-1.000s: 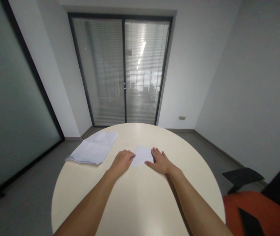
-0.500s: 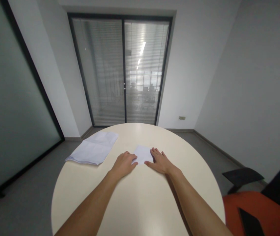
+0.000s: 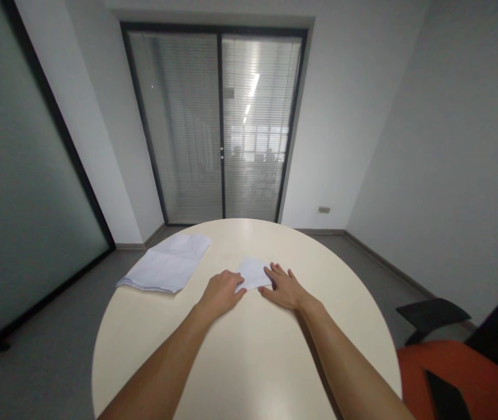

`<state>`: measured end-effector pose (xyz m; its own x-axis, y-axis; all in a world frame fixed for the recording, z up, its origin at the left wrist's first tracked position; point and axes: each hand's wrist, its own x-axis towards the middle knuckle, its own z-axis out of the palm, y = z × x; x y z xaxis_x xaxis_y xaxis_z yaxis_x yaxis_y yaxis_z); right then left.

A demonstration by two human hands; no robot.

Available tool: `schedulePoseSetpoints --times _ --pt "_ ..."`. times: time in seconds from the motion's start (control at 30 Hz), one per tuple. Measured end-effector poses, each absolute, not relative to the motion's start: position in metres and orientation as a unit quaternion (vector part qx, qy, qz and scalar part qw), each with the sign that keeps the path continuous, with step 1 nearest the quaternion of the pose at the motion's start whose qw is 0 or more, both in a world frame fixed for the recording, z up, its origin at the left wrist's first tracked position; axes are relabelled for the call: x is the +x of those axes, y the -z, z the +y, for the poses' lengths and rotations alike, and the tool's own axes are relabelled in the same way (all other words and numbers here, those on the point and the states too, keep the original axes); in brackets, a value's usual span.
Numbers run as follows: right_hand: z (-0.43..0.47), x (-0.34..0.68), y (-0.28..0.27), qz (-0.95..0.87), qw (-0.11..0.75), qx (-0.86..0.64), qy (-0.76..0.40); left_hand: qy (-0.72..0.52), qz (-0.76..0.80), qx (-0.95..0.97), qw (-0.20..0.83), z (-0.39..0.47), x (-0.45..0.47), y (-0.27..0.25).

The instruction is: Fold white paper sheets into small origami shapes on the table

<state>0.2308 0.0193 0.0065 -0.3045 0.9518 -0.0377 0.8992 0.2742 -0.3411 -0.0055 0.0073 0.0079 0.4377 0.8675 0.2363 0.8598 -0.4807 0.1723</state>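
Small white paper sheet (image 3: 251, 272), flat, seemingly unfinished.
Your right hand (image 3: 287, 289) spreads at three o'clock; left hand (image 3: 221, 292) at nine, pinch unclear.

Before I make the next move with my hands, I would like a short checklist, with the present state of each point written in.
1. Left hand at the left edge of the small white sheet: ok.
2. Right hand at the sheet's right edge, fingers spread: ok.
3. Sheet on the table, between the hands: ok.
4. White pile apart from both hands, to the left: ok.
5. Left hand's grip on the sheet, pinching or only resting: cannot tell.
6. Number of layers in the sheet: cannot tell.
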Motion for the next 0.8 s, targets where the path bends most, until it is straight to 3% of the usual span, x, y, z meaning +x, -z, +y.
schedulePoseSetpoints --times 0.8 --pt "0.025 0.236 0.001 -0.809 0.129 -0.554 -0.147 -0.167 0.512 0.842 0.010 0.010 -0.009 -0.004"
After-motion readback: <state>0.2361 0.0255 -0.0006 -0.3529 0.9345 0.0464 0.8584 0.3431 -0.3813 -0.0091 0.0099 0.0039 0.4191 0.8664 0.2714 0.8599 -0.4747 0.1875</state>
